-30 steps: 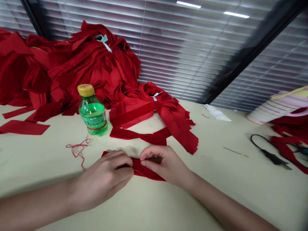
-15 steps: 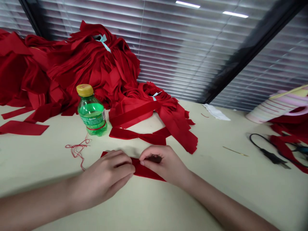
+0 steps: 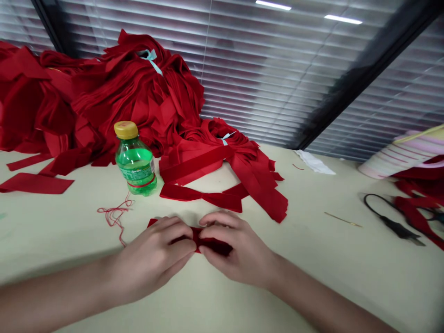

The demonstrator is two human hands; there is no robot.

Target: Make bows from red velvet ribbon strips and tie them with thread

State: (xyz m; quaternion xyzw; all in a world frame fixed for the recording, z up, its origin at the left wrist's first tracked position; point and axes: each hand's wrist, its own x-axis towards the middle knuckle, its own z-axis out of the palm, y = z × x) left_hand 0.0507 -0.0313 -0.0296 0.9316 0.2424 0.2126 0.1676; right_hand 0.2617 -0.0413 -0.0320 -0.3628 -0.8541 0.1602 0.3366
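A strip of red ribbon [image 3: 196, 237] lies on the table in front of me, mostly covered by my hands. My left hand [image 3: 161, 254] is closed on its left part, thumb and fingers meeting near the middle. From the other side my right hand [image 3: 243, 249] grips the ribbon with curled fingers, its thumb at the near edge. Just beyond is a red ribbon piece pinched at its middle like a bow [image 3: 201, 196]. Loose red thread [image 3: 114, 216] trails toward my left hand from a green soda bottle [image 3: 136, 171] with more red thread around it.
Large bundles of red ribbon [image 3: 138, 97] are heaped along the window blinds [image 3: 277, 69], with a smaller tied bundle [image 3: 256, 180] in front. To the right are a white tissue [image 3: 314, 163], a thin gold-coloured stick [image 3: 343, 219], a black plug cord [image 3: 393, 226] and a striped cup [image 3: 385, 159].
My right hand has shifted from pinching the ribbon's far edge to curling its fingers over it, thumb at the near edge. My left hand stays on the ribbon. The view has shifted slightly.
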